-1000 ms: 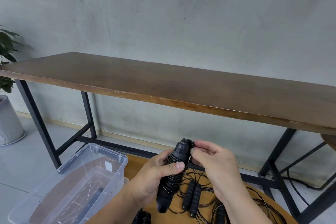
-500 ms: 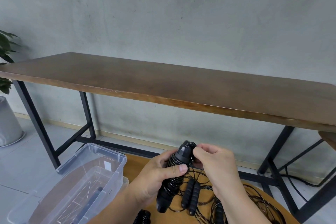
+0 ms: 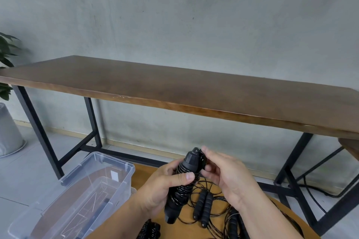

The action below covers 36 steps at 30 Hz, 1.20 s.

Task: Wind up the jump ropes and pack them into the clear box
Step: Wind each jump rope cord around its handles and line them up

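From the head camera, the left hand [image 3: 163, 190] is wrapped round a wound jump rope [image 3: 181, 186], thumb pressed across the coils, holding the paired black handles upright and slightly tilted above a low round wooden table [image 3: 147, 172]. The right hand [image 3: 225, 172] is at the top end of the bundle, its fingertips [image 3: 204, 149] touching the cord by the handle caps, apparently tucking in the loose tail; whether they actually pinch the cord cannot be told, since the bundle hides the contact. Beneath the hands lie loose jump ropes [image 3: 204, 203], their thin black cords tangled in loops across the table, and another wound bundle [image 3: 149, 231] sits at the lower edge. The clear box [image 3: 120, 163] stands open just left of the table, well within reach (something dark lies inside, too indistinct to name). Behind is a long dark wooden bench table [image 3: 194, 91] and a potted plant [image 3: 5, 68] at far left. The bundle looks light, with rigid handles and foam-like grips that should not slip; the thin cord seems springy and likely to unwind if released, so the sound hold is round the middle, over the coils, as the left hand has it.
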Motion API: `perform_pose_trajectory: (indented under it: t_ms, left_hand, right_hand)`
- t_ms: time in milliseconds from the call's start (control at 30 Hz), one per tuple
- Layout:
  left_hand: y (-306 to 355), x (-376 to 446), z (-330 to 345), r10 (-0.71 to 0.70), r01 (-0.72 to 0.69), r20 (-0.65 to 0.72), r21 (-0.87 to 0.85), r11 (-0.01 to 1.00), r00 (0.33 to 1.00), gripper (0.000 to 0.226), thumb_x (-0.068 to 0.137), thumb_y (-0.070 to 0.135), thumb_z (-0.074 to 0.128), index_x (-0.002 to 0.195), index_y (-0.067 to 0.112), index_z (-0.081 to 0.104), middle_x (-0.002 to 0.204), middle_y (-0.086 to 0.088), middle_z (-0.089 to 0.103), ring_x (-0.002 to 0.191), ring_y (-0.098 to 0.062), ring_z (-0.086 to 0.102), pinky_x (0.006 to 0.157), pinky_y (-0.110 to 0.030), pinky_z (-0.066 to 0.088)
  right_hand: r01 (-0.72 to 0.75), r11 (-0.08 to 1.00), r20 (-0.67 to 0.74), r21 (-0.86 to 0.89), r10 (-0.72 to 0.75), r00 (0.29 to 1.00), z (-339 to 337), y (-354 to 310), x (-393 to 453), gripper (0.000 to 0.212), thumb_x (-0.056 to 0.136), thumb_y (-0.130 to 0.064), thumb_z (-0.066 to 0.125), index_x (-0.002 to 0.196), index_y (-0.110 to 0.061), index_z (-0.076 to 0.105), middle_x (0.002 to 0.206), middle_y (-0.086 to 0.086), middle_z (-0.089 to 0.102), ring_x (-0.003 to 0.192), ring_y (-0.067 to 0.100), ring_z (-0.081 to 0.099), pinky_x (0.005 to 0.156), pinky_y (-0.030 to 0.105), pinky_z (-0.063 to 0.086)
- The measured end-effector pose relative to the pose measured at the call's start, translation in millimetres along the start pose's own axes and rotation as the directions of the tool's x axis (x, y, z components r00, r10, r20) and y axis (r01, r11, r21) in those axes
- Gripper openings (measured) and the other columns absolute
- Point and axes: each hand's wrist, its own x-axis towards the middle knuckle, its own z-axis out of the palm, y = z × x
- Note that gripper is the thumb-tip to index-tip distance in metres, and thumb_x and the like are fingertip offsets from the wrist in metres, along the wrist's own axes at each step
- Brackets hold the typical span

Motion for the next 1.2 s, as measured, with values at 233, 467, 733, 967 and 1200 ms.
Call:
perform_pose_trajectory:
  t_ms: [233,467,733,967,1200]
  left_hand:
    - [2.1,-3.1,-4.6,0.013,-0.007,-0.035,0.149,0.989,0.999,0.068,0.057,0.039,0.084,0.121,0.022,0.068,0.118,-0.003,0.071,0.11,-0.018,0.066,0.093,-0.03,0.048]
    - [0.9,-5.6,-3.8,0.058,-0.042,-0.052,0.266,0.963,0.997,0.069,0.053,0.044,0.082,0.118,0.025,0.069,0.115,0.004,0.072,0.109,-0.009,0.065,0.086,-0.017,0.047]
    - [6.1,-0.8,-17.2,-0.03,0.029,-0.053,-0.009,1.0,0.998,0.075,0.054,0.04,0.089,0.116,0.006,0.066,0.1,-0.017,0.069,0.089,-0.026,0.066,0.071,-0.029,0.052]
    - [-5.3,0.9,-14.1,-0.117,0.131,0.059,-0.482,0.866,0.991,0.067,0.076,0.036,0.073,0.127,-0.006,0.059,0.103,-0.024,0.066,0.073,-0.029,0.065,0.058,-0.034,0.057]
    - [-6.0,9.8,-15.1,0.006,0.044,-0.339,0.139,0.989,0.941,0.061,0.066,0.053,0.083,0.117,0.027,0.06,0.106,-0.001,0.071,0.093,-0.017,0.069,0.079,-0.036,0.057]
  right_hand:
    - [-0.171,0.982,0.123,0.084,0.16,0.979,-7.8,-8.0,2.7,0.014,0.087,0.003,0.064,0.08,0.002,0.075,0.071,0.008,0.062,0.061,0.011,0.052,0.054,0.025,0.058]
    - [-0.255,0.964,0.22,-0.081,0.267,0.938,-21.2,-18.3,4.9,0.012,0.084,0.013,0.06,0.086,0.006,0.069,0.08,0.014,0.063,0.07,0.017,0.063,0.06,0.027,0.06]
    - [0.083,0.885,0.152,-0.458,-0.014,0.988,-25.5,-18.3,-2.9,0.017,0.076,0.008,0.074,0.078,-0.008,0.069,0.089,0.006,0.074,0.083,0.018,0.072,0.079,0.03,0.057]
    - [0.352,0.589,0.132,-0.728,-0.383,0.914,-20.1,-7.4,-8.6,0.029,0.079,0.0,0.071,0.064,-0.025,0.065,0.083,-0.01,0.068,0.078,0.003,0.066,0.076,0.024,0.057]
    - [0.179,0.915,0.075,-0.362,-0.163,0.984,10.7,10.6,-0.4,0.038,0.088,-0.023,0.071,0.124,-0.024,0.06,0.115,-0.006,0.065,0.093,0.007,0.07,0.088,0.025,0.055]
